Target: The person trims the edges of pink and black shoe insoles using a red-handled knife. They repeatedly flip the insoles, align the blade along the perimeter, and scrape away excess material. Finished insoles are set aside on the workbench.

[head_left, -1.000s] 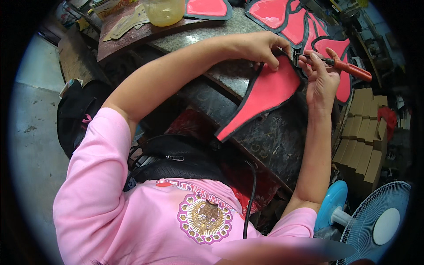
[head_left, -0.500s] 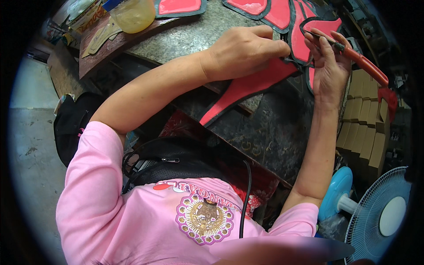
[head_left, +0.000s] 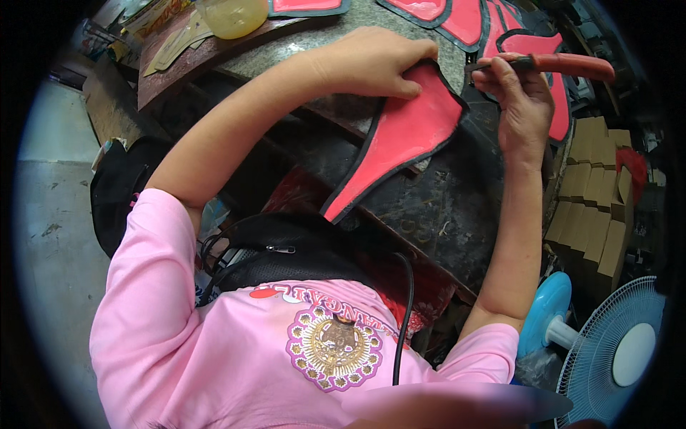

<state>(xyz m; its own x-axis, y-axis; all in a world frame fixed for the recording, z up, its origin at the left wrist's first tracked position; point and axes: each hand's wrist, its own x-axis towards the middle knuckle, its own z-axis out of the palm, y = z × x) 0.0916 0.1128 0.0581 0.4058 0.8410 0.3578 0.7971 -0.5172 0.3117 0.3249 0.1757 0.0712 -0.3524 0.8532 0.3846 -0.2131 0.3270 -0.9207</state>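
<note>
My left hand (head_left: 379, 61) grips the upper edge of a flat coral-red panel (head_left: 418, 121) between thumb and fingers. The panel has a black border and narrows to a long tail that hangs toward my lap. To its right my right hand (head_left: 525, 107) is closed round a hand tool (head_left: 572, 65) with a thick red handle. Its narrow dark front end points left, toward the panel's upper right corner, with a small gap between. Fingers partly cover that end, so its exact kind does not show.
More red panels with dark borders (head_left: 464, 25) lie on the speckled grey worktop (head_left: 286, 48). A tub of yellowish stuff (head_left: 234, 18) stands far left on a brown board (head_left: 153, 82). Stacked cardboard boxes (head_left: 589, 207) and a blue fan (head_left: 622, 350) are at right.
My left hand has lifted and turned the panel, so more of its red face shows. The tool has swung from slanting down right to nearly level, and my right hand is slightly lower.
</note>
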